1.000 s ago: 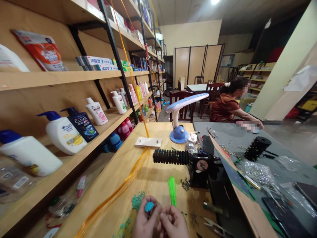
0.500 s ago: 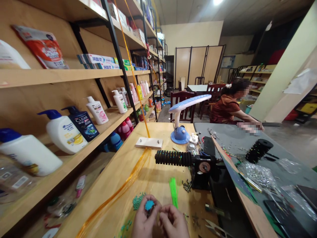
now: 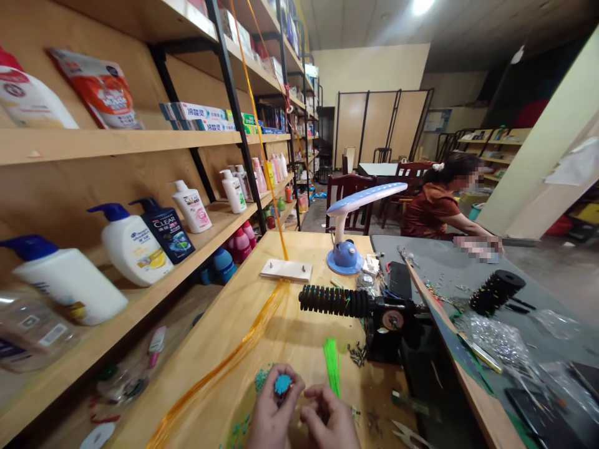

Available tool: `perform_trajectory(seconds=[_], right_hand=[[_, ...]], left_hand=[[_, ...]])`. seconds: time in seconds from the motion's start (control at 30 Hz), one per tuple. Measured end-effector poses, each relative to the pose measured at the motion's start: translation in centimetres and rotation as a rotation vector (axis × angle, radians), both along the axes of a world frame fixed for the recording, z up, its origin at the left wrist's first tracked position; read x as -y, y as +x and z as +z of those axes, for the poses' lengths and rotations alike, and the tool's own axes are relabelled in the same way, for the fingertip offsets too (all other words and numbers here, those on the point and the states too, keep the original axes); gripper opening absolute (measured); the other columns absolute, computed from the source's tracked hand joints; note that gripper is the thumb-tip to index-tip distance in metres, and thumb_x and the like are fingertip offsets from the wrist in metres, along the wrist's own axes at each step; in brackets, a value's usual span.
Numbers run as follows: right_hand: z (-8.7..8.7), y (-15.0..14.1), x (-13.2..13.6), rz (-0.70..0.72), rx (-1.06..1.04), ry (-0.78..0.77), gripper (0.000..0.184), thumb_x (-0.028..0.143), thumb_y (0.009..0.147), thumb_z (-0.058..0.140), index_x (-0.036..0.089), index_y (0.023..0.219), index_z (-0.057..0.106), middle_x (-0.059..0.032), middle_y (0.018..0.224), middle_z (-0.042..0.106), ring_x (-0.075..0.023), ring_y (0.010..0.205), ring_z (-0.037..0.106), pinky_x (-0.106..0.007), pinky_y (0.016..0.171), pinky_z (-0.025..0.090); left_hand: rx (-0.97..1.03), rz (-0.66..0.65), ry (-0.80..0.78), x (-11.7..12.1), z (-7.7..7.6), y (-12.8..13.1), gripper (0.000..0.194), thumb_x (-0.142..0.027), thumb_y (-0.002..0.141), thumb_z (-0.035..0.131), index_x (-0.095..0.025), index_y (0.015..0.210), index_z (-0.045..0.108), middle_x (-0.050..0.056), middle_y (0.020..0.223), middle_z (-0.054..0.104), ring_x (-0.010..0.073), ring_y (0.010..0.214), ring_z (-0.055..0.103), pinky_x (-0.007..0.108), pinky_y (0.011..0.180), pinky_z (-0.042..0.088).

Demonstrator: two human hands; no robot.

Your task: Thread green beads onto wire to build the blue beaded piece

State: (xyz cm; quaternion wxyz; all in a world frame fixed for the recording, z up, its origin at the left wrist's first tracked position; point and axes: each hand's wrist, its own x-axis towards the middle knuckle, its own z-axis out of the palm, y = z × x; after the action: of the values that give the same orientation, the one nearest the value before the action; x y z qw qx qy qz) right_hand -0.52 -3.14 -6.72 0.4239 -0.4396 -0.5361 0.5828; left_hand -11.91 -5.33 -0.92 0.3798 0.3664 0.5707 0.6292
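Observation:
My left hand (image 3: pixel 275 405) is closed around a small bundle with a turquoise top (image 3: pixel 282 383); its lower part is hidden by the fingers. Close beside it, my right hand (image 3: pixel 330 415) has its thumb and fingers curled together, and whatever they may hold is too small to make out. Small turquoise pieces (image 3: pixel 261 378) lie on the wooden table just behind my left hand, and more turquoise-green pieces (image 3: pixel 241 427) are scattered to its left. Behind my right hand lies a bunch of bright green strands (image 3: pixel 332 365).
Orange strands (image 3: pixel 224 358) run down through a white clamp plate (image 3: pixel 286 270). A black ridged roller device (image 3: pixel 334 301) stands beyond my hands, near a blue lamp (image 3: pixel 345 255). Scissors (image 3: pixel 409 433) lie at right. Bottle-filled shelves line the left; a person (image 3: pixel 433 202) sits beyond the grey table.
My right hand's fingertips have moved slightly away from the turquoise-topped bundle, widening the gap between my hands. The whole view has shifted a little.

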Motion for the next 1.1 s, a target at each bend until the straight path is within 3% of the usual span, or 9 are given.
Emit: perform_trajectory(seconds=[0.13,0.23,0.33,0.43,0.53,0.7,0.87,1.1], right_hand=[[-0.2,-0.4,-0.2,-0.012,0.042,0.028,0.036,0.051,0.081,0.07,0.02,0.065,0.06,0.0004,0.054,0.064,-0.0127,0.045,0.052,-0.022,0.048,0.04],[-0.4,-0.5,-0.3,-0.004,0.036,0.014,0.039,0.058,0.079,0.07,0.02,0.074,0.066,-0.0002,0.057,0.066,-0.0117,0.042,0.049,-0.022,0.043,0.037],[-0.9,-0.3,-0.5,-0.033,0.067,0.04,0.039,0.054,0.072,0.076,0.018,0.087,0.073,-0.0006,0.059,0.067,-0.0129,0.045,0.051,-0.023,0.046,0.037],[-1.3,-0.1,-0.8,-0.041,0.132,0.083,0.028,0.046,0.075,0.075,0.019,0.068,0.07,0.0004,0.053,0.063,-0.0128,0.047,0.049,-0.023,0.048,0.035],[-1.1,0.0,-1.1,-0.015,0.135,0.102,0.036,0.049,0.079,0.07,0.019,0.06,0.066,0.0011,0.051,0.06,-0.0121,0.045,0.047,-0.023,0.047,0.033],[-0.2,0.4,-1.1,-0.029,0.135,0.137,0.035,0.053,0.075,0.074,0.019,0.082,0.074,-0.0009,0.059,0.068,-0.0164,0.053,0.056,-0.025,0.053,0.042],[0.7,0.7,-1.2,0.021,0.213,0.152,0.03,0.044,0.082,0.067,0.019,0.066,0.07,-0.0019,0.059,0.068,-0.0166,0.055,0.058,-0.024,0.055,0.041],[-0.2,0.7,-1.5,0.025,0.183,0.142,0.024,0.042,0.078,0.071,0.019,0.085,0.073,-0.0024,0.066,0.071,-0.0181,0.059,0.061,-0.024,0.057,0.044]], left_hand=[[-0.002,-0.044,0.002,0.0,-0.2,-0.5,0.038,-0.056,0.072,0.078,-0.022,0.077,0.062,-0.003,0.067,0.062,0.0164,0.06,0.057,0.024,0.058,0.046],[0.03,-0.077,0.002,0.0,-0.3,-0.5,0.038,-0.057,0.071,0.079,-0.023,0.078,0.062,-0.002,0.068,0.063,0.0171,0.061,0.059,0.024,0.058,0.048],[0.032,-0.013,0.012,-0.2,-0.2,-0.6,0.039,-0.057,0.069,0.08,-0.023,0.075,0.062,-0.003,0.066,0.062,0.0167,0.058,0.057,0.024,0.057,0.047],[-0.011,-0.045,-0.003,-0.3,-0.2,-0.8,0.037,-0.056,0.071,0.079,-0.022,0.074,0.063,-0.003,0.065,0.062,0.0163,0.057,0.056,0.024,0.057,0.047],[-0.028,-0.085,0.02,-0.3,-0.4,-0.9,0.036,-0.056,0.073,0.078,-0.022,0.074,0.064,-0.002,0.065,0.062,0.0168,0.059,0.058,0.024,0.058,0.047],[-0.037,-0.063,0.01,-0.3,-0.5,-0.7,0.036,-0.056,0.073,0.077,-0.023,0.077,0.064,-0.002,0.068,0.064,0.0177,0.06,0.059,0.025,0.059,0.048],[-0.015,0.033,0.023,-0.4,-0.4,0.0,0.038,-0.057,0.071,0.078,-0.023,0.076,0.062,-0.003,0.066,0.063,0.0184,0.061,0.06,0.026,0.06,0.048],[-0.044,-0.028,0.01,-0.6,-0.5,-0.5,0.035,-0.054,0.072,0.078,-0.023,0.075,0.063,-0.002,0.066,0.064,0.0183,0.06,0.06,0.025,0.057,0.048]])
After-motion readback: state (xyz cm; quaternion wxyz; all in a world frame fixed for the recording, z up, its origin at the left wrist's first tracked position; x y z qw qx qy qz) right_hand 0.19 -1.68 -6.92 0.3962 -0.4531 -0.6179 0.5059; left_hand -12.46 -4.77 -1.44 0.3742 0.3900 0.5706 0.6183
